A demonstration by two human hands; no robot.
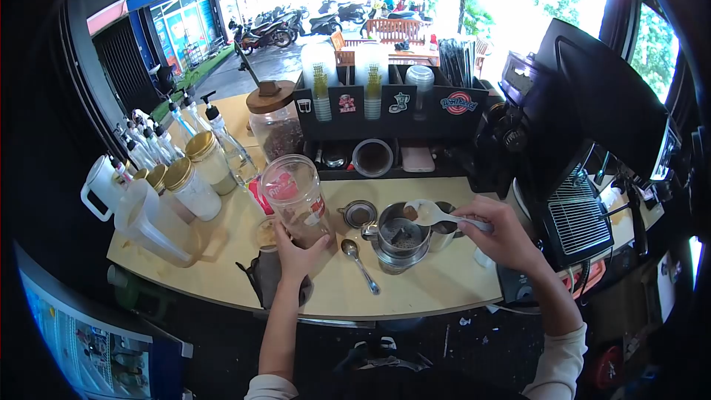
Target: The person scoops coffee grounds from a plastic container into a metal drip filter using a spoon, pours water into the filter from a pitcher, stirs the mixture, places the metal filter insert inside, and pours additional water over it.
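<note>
My left hand is wrapped round the lower part of a clear jar with red print, which leans slightly on the counter. Brown contents show low in the jar. In my right hand is the handle of a pale plastic scoop, held over a metal drip filter. Some brown powder lies in the scoop, and dark grounds show inside the filter. Between the jar and the filter are a metal spoon and a round metal lid.
Lidded jars, a clear pitcher and pump bottles crowd the left side. Behind stand a wooden-lidded jar and a black cup organizer. A black machine stands at right.
</note>
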